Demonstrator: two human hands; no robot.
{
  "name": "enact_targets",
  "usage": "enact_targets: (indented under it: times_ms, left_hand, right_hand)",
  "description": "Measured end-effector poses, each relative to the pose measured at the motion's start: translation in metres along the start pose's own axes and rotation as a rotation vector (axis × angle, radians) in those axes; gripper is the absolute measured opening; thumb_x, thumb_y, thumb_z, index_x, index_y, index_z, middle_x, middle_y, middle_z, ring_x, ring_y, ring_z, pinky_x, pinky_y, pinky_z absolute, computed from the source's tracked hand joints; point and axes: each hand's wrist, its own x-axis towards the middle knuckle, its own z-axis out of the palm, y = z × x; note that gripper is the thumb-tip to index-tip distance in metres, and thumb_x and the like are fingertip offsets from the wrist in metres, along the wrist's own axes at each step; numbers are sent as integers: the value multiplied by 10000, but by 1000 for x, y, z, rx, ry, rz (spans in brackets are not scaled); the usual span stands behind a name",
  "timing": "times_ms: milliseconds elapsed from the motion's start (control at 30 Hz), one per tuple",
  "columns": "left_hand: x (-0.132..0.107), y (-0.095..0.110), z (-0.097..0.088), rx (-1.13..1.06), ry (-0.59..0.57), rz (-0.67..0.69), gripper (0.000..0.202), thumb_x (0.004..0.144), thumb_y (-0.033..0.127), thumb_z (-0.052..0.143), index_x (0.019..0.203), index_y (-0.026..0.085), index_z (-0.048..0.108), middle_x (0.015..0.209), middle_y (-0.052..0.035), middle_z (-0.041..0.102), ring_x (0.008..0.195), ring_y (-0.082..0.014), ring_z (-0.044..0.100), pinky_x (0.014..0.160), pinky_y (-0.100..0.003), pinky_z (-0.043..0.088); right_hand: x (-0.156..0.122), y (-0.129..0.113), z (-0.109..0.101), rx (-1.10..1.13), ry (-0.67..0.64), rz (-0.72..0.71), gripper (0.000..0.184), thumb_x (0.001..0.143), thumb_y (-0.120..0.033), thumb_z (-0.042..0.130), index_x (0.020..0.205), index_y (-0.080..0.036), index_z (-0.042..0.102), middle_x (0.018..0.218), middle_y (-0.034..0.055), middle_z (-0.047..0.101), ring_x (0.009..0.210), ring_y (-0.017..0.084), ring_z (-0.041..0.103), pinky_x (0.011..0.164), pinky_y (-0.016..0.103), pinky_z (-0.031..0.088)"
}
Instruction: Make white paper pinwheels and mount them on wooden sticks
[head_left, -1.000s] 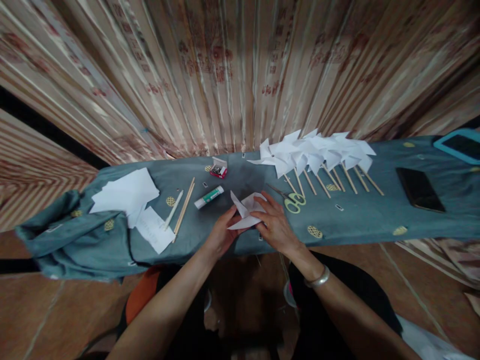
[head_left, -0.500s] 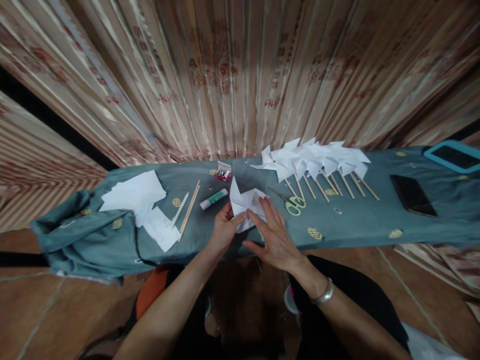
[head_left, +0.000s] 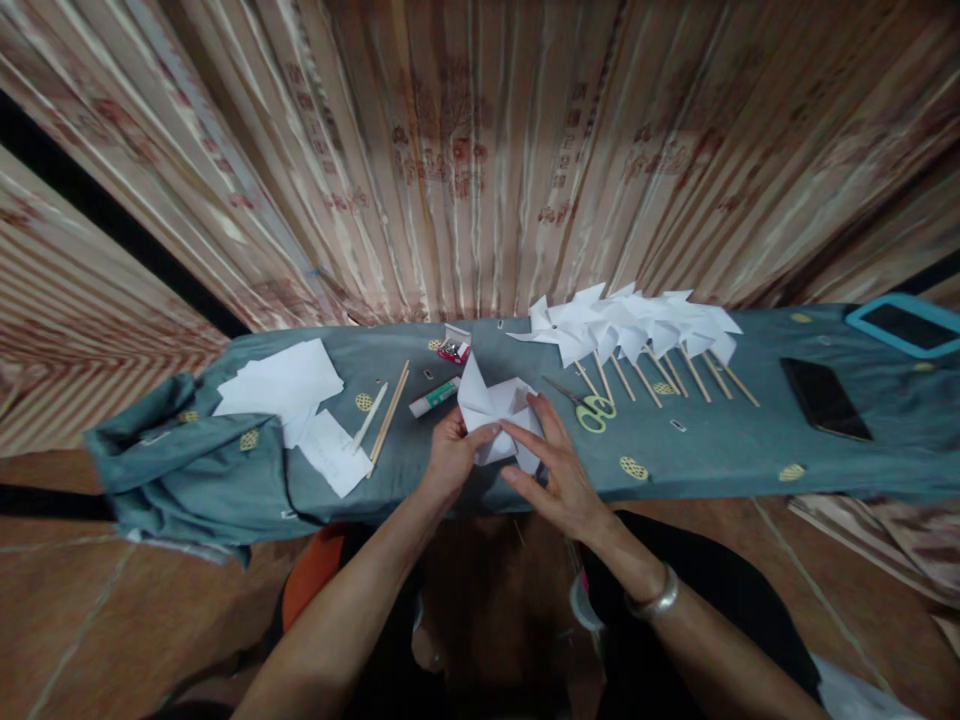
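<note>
A white paper pinwheel [head_left: 498, 405], partly folded with one pointed blade standing up at its left, is between my hands at the near side of the table. My left hand [head_left: 451, 450] is closed on its lower left side, the thumb lying over the paper near the middle. Fingers of my right hand [head_left: 559, 470] are stretched apart; the index fingertip touches the paper near its centre and another finger lies at its right edge. The right thumb is apart from the index finger, below the paper. The underside of the pinwheel is hidden.
Pinwheels on sticks [head_left: 637, 325] lie in an overlapping row at the back right. Scissors [head_left: 592, 410], a glue stick [head_left: 435, 397] and a small open box [head_left: 454, 346] surround the work. Left are paper sheets [head_left: 281, 380], wooden sticks [head_left: 388, 418] and a white pencil [head_left: 370, 416]; right, a phone [head_left: 825, 398].
My right hand has shifted slightly down and right, its fingers spreading more and uncovering more of the paper. My left hand keeps its hold. The camera view has moved slightly.
</note>
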Motion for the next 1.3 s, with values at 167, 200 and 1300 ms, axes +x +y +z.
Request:
enact_targets:
  times_ms: [167, 200, 1300]
  left_hand:
    - [0, 1, -1, 19, 10, 9, 323, 490, 267, 856, 741, 155, 686, 682, 5, 698, 581, -132, 576, 622, -270, 469]
    - [-1, 1, -2, 18, 12, 8, 325, 490, 264, 855, 746, 155, 688, 687, 4, 701, 582, -133, 577, 622, -271, 469]
    - [-1, 7, -15, -80, 133, -4, 341, 436, 226, 834, 734, 131, 698, 666, -9, 704, 573, -131, 588, 626, -272, 462]
  right_hand:
    - [2, 0, -3, 54, 40, 18, 440, 902, -470, 530, 1292, -279, 602, 1593, 67, 241, 1481, 284, 166, 1151, 541, 269]
    - [2, -1, -3, 46, 44, 15, 437, 899, -467, 538, 1290, -283, 603, 1593, 65, 242, 1482, 288, 161, 1148, 549, 269]
    - [22, 1, -6, 234, 323, 265, 830, 760, -562, 682, 1456, -227, 377, 1543, 138, 338, 1433, 305, 296, 1157, 532, 259]
